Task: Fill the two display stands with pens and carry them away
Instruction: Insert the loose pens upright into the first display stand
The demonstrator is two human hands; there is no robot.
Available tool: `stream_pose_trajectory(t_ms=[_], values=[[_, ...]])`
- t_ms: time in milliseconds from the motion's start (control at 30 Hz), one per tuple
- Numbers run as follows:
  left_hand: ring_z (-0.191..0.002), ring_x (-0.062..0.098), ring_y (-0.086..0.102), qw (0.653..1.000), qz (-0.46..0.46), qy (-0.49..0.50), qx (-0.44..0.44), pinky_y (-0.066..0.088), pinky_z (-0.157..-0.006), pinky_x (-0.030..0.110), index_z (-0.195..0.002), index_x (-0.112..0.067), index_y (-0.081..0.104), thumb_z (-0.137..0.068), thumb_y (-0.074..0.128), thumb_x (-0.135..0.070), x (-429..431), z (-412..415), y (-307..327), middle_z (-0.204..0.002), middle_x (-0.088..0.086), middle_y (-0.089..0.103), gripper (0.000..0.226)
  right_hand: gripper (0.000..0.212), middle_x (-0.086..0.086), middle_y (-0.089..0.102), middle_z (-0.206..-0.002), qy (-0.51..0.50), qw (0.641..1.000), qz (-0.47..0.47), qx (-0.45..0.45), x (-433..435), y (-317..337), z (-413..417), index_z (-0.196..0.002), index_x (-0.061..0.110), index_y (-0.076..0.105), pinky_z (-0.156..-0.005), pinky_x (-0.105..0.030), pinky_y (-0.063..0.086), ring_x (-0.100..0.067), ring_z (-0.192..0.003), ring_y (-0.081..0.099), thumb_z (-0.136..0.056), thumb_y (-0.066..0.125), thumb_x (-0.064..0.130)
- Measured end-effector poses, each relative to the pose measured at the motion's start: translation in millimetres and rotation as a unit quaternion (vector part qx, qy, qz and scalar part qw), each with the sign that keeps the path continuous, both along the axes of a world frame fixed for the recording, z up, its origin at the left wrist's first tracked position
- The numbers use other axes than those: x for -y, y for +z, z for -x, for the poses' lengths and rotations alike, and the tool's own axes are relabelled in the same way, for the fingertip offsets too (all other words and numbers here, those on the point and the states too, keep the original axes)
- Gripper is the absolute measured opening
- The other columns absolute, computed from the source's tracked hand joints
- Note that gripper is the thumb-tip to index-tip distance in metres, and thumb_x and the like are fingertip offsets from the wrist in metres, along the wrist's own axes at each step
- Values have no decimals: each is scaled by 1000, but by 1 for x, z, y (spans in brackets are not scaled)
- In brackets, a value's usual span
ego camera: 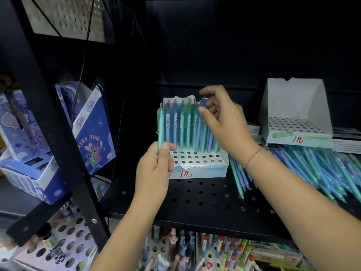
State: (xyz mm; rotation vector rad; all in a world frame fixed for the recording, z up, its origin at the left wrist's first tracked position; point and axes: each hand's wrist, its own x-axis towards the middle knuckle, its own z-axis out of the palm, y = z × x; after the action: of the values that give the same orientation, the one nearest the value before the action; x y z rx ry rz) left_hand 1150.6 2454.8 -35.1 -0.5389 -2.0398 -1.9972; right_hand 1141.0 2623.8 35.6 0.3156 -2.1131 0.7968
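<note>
A left hand (154,169) grips a green pen (159,126) at nine o'clock of the display stand (197,158) while the right hand (224,124) pinches a blue pen (198,132) in it.

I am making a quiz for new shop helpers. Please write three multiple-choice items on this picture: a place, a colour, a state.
1. Where does the right hand pinch a blue pen? A. at the middle stand B. below the shelf C. in the purple box
2. What colour is the upright pen in the left hand? A. red B. green C. black
3. How is the right stand? A. full B. half filled C. empty
1 A: the pen is among those already there. 2 B: its barrel is pale green. 3 C: all its holes are bare.
</note>
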Motion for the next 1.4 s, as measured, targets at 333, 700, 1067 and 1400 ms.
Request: stream_pose_trajectory(t_ms=[333,700,1067,1400], values=[[-53,9,36,1000,10,-14,-6,33,-49,20,-89,-22,62,-100,39,-35,-1,1,-2,-59,-6,45,29,22,2,48,-99,-62,997,-36,-18,1,-8,6,-111,13,66,-73,-35,50,-10,-74,47,-91,62,19],[-56,2,45,996,68,-60,-2,39,-57,17,-93,-28,65,-100,39,-36,-4,-1,-4,-58,-10,49,28,22,2,63,-79,226,942,183,165,25,-8,-11,-115,10,59,-52,-23,47,-13,-59,59,-93,59,14],[-77,-2,42,988,48,145,-20,37,-66,3,-107,-32,54,-93,57,-33,2,8,-5,-97,-12,40,15,9,0,59,-75,116,961,250,6,0,3,-6,-95,16,58,-59,-21,51,-9,-62,58,-95,55,8],[-72,15,50,989,78,115,53,40,-62,23,-112,-20,55,-94,56,-17,3,23,-16,-87,3,51,18,21,-10,60,-81,38,997,58,20,11,-14,4,-115,16,58,-73,-45,52,-25,-73,62,-93,59,16]])
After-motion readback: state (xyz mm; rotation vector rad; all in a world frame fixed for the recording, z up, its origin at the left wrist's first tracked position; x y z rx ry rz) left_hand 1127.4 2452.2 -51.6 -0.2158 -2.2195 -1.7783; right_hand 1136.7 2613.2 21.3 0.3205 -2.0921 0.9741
